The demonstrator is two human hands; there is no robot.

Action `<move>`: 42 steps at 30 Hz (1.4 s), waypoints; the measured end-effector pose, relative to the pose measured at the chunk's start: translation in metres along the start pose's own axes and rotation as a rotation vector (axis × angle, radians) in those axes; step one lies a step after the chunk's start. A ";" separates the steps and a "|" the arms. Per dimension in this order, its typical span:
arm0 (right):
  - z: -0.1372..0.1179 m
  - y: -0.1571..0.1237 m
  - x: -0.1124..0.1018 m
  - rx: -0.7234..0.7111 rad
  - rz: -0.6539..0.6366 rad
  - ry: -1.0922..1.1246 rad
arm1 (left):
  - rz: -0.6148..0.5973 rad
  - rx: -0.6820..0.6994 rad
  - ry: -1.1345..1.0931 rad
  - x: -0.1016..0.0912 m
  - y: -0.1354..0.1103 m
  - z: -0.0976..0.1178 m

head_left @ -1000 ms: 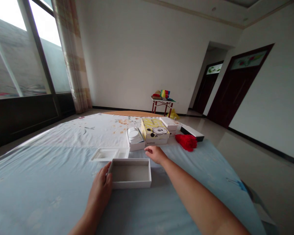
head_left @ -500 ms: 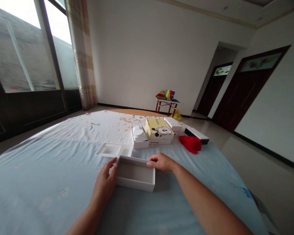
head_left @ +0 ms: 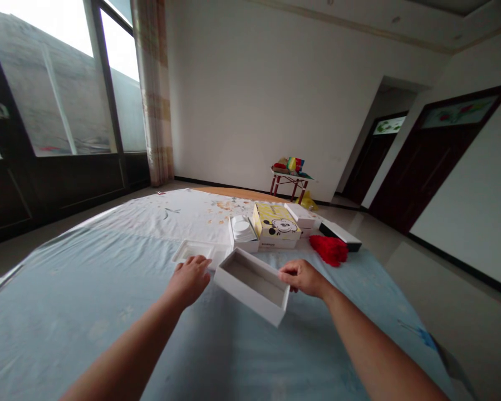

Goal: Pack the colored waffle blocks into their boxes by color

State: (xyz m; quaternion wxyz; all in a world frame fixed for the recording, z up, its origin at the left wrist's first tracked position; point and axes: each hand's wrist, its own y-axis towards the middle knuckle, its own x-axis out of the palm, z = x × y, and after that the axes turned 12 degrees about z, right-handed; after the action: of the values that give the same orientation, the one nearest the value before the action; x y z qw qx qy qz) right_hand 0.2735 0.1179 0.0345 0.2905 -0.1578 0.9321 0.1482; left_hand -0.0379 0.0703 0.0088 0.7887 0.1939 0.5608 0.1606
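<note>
Open white box (head_left: 253,289), hollow side up, tilted at the blue part of the tablecloth (head_left: 150,334), between my two hands. Right hand (head_left: 305,278) clamped on it, thumb and fingers pinching the rim at the right end. Left hand (head_left: 191,282) just beyond the other end, fingers loosely apart, nothing in them that I can see; hovering over or resting on the near edge of the white tray (head_left: 206,249), and from this angle I can't fairly say which.

Handling, my judgement: a one-end pinch lets the box swing. I'd steady the free end with the left fingers, go light on the wall, and turn it slowly, clear of the tray.

Farther out: packed white box (head_left: 249,245), rounded white contents (head_left: 242,227) showing. Beside it, yellow-lidded box (head_left: 273,219), cartoon mouse print; lettering on the lid and dark print on the white face below, too small to read. White cartons (head_left: 304,221) behind, red fluffy thing (head_left: 329,250) and black-and-white box (head_left: 341,236) to the right: no legible writing.
</note>
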 end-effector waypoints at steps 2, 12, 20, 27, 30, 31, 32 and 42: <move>-0.004 0.006 -0.001 0.012 0.099 0.014 | -0.009 0.040 0.025 -0.004 -0.004 -0.013; -0.051 0.073 0.070 -0.053 0.371 -0.187 | 0.108 0.077 0.236 -0.022 -0.031 -0.049; -0.060 0.111 0.100 -0.047 0.499 -0.341 | 0.212 0.105 0.047 -0.013 -0.003 -0.007; -0.071 0.121 0.132 0.013 0.552 -0.386 | 0.110 -0.309 -0.060 0.004 0.026 -0.009; -0.072 0.120 0.142 0.018 0.535 -0.356 | 0.072 -0.417 -0.064 0.002 0.045 -0.020; -0.072 0.120 0.143 0.010 0.527 -0.342 | 0.056 -0.440 -0.057 0.001 0.052 -0.023; -0.070 0.119 0.143 -0.004 0.519 -0.328 | 0.034 -0.456 -0.046 0.001 0.060 -0.024; -0.024 0.099 0.106 -0.183 0.650 -0.242 | -0.295 -0.453 0.059 0.021 0.128 -0.029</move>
State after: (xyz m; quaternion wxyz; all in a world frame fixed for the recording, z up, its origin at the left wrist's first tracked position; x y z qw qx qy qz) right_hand 0.1413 0.1764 0.0098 0.3210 0.1405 0.8753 0.3333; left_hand -0.0634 0.1958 0.0453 0.8101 -0.0760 0.5557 0.1709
